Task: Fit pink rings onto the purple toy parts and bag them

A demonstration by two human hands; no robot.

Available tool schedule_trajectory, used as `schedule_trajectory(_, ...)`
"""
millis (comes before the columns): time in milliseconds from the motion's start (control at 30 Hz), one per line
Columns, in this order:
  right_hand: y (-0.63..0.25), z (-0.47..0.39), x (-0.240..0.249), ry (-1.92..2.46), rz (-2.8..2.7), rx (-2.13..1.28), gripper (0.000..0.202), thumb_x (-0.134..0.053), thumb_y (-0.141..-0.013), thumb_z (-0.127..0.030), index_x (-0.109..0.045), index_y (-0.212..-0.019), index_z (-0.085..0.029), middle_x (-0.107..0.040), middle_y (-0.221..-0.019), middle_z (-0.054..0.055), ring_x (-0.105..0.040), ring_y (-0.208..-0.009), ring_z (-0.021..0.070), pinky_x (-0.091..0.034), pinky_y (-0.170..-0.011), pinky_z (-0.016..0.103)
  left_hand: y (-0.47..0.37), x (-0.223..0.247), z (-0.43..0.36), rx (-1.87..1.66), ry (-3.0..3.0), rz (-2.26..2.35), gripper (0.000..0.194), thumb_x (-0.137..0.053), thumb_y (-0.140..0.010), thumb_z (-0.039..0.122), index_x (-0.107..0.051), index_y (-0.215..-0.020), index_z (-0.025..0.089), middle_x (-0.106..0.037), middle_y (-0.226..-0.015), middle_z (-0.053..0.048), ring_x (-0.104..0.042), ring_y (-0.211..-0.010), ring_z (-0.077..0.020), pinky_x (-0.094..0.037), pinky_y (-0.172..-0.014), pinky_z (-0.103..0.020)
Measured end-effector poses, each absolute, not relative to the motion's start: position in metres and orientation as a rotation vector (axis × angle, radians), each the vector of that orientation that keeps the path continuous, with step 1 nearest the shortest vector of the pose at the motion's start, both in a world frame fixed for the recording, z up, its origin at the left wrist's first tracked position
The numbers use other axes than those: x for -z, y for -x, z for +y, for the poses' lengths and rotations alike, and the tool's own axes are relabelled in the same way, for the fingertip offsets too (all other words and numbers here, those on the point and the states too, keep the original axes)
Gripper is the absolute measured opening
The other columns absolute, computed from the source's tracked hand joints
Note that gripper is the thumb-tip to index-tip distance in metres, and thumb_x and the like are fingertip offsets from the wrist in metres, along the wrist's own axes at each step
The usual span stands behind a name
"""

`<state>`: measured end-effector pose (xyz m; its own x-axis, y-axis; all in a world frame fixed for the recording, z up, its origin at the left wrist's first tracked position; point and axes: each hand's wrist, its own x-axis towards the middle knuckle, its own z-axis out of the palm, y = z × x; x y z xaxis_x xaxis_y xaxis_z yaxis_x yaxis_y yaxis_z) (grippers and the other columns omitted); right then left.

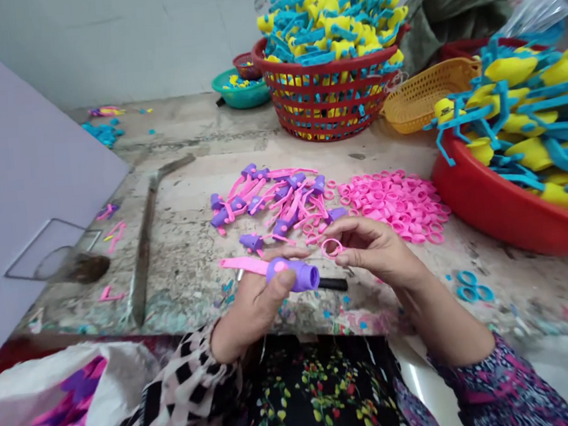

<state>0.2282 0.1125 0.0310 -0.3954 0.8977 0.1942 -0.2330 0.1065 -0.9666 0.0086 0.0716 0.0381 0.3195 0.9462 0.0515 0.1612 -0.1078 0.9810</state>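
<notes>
My left hand (262, 302) is closed round a purple and pink plastic toy part (297, 275), whose open ribbed neck faces right. Between the thumb and fingers of my right hand (380, 247) is a pink plastic ring (331, 248), held just up and right of that neck, apart from it. A black handle (334, 284) shows behind the toy part; whether it lies on the table or in my left hand I cannot tell. Beyond my hands lie several similar purple and pink toy parts (283, 203) and a heap of pink rings (393, 202).
A red basket (327, 95) of yellow and blue parts stands at the back, a red tub (514, 204) of them at right. Blue rings (473, 287) lie near the front edge. A worn bar (144, 253) and a wire-framed tool (72, 260) are at left, above a white sack (119, 376).
</notes>
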Motion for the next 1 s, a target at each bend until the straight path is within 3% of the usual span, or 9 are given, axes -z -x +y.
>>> schedule_trajectory(100,-0.215,0.077,-0.031,0.735,-1.364,-1.456,0.03,-0.082,-0.067,-0.026,-0.071,-0.094,-0.026,-0.066,-0.086,-0.001,-0.062,-0.079,0.0125,-0.052,-0.072,0.027,0.001,-0.026,0.034,-0.823,-1.259,0.954,0.058,-0.037,-0.09,0.063,-0.062,-0.114,0.017,-0.068,-0.085,-0.008,-0.057,-0.065,-0.0163,-0.041,-0.057,-0.027)
schedule_trajectory(233,-0.196,0.031,-0.019,0.793,-1.324,-1.374,0.028,-0.081,-0.069,-0.027,-0.071,-0.095,-0.029,-0.068,-0.088,0.0,-0.063,-0.082,0.014,-0.053,-0.076,0.03,0.006,-0.02,-0.001,-0.846,-1.025,0.767,0.067,-0.031,-0.087,0.069,-0.068,-0.101,0.015,-0.066,-0.076,-0.008,-0.049,-0.055,-0.0132,-0.038,-0.055,-0.028)
schedule_trajectory(367,-0.182,-0.002,-0.006,0.893,-1.379,-1.232,0.027,-0.078,-0.073,-0.026,-0.07,-0.098,-0.031,-0.067,-0.088,-0.001,-0.063,-0.082,0.0142,-0.052,-0.077,0.031,0.008,-0.02,-0.018,-0.872,-0.906,0.703,0.071,-0.029,-0.086,0.072,-0.072,-0.09,0.017,-0.055,-0.054,-0.003,-0.047,-0.051,-0.0147,-0.035,-0.056,-0.03)
schedule_trajectory(433,-0.179,-0.012,-0.003,0.933,-1.438,-1.149,0.028,-0.077,-0.074,-0.024,-0.07,-0.099,-0.032,-0.067,-0.091,-0.001,-0.062,-0.084,0.0144,-0.051,-0.078,0.031,0.008,-0.019,-0.023,-0.861,-0.847,0.678,0.072,-0.029,-0.085,0.074,-0.073,-0.088,0.017,-0.057,-0.055,-0.004,-0.046,-0.049,-0.014,-0.033,-0.055,-0.03)
schedule_trajectory(600,-0.183,-0.031,-0.011,1.027,-1.643,-0.943,0.027,-0.073,-0.078,-0.025,-0.07,-0.104,-0.03,-0.068,-0.094,0.002,-0.063,-0.09,0.018,-0.052,-0.081,0.036,0.007,-0.01,-0.033,-0.828,-0.754,0.635,0.072,-0.03,-0.084,0.075,-0.074,-0.085,0.017,-0.069,-0.083,-0.01,-0.047,-0.049,-0.0112,-0.031,-0.053,-0.029)
schedule_trajectory(800,-0.195,-0.056,-0.014,1.149,-1.887,-0.699,0.027,-0.066,-0.084,-0.025,-0.067,-0.11,-0.027,-0.072,-0.099,0.004,-0.065,-0.093,0.0195,-0.051,-0.085,0.04,0.003,0.001,-0.043,-0.768,-0.863,0.676,0.071,-0.03,-0.086,0.071,-0.074,-0.093,0.017,-0.056,-0.057,-0.004,-0.048,-0.055,-0.0157,-0.035,-0.058,-0.031)
schedule_trajectory(1000,-0.206,-0.087,-0.007,1.257,-1.894,-0.693,0.019,-0.063,-0.085,-0.026,-0.064,-0.104,-0.022,-0.067,-0.096,0.006,-0.063,-0.088,0.0177,-0.052,-0.078,0.035,-0.008,0.011,-0.05,-0.634,-0.98,0.669,0.069,-0.031,-0.087,0.07,-0.073,-0.097,0.016,-0.058,-0.062,-0.003,-0.047,-0.055,-0.0133,-0.032,-0.057,-0.029)
